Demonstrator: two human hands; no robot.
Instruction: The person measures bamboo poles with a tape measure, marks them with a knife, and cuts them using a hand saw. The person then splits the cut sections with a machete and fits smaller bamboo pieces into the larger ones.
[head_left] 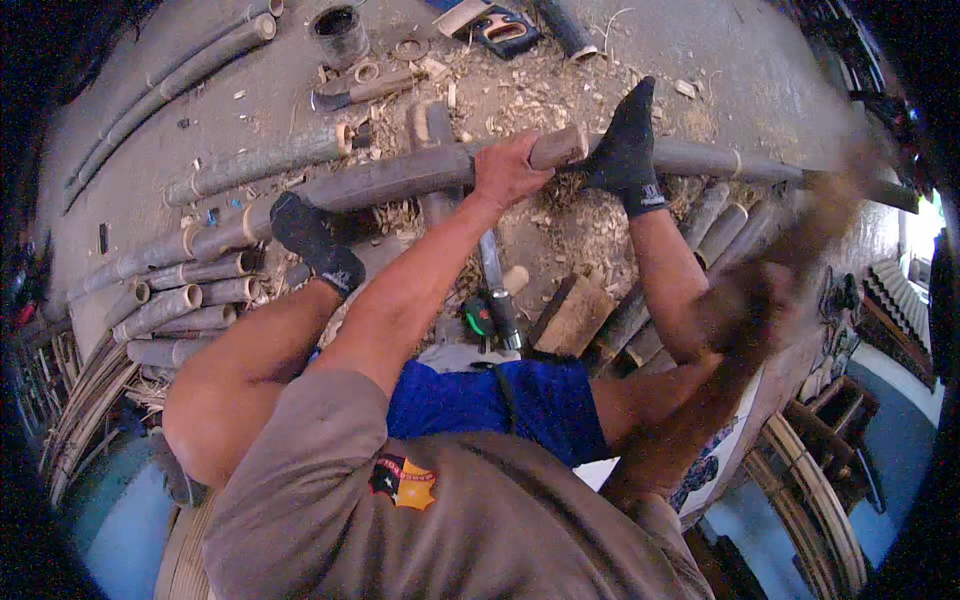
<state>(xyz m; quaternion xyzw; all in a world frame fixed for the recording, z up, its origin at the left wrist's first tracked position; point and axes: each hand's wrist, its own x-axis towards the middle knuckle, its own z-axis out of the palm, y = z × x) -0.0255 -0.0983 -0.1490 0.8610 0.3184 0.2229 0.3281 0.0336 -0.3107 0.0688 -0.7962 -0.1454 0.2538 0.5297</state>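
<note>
A long dark bamboo pole (390,178) lies across the floor in front of me. My left hand (508,170) grips it just behind its pale cut end (560,146). My two feet in black socks rest on the pole, one at the left (315,240) and one at the right (625,140). My right hand (765,295) is raised at the right and smeared by motion. It looks closed on a long blurred tool (835,200) that streaks up above the pole's right part.
Cut bamboo sections (180,290) are stacked at the left and more (705,225) lie at the right. Shavings (565,230) cover the floor. A chopping knife (350,95), a hand saw (500,28), a round can (340,32) and a wood block (572,315) lie nearby.
</note>
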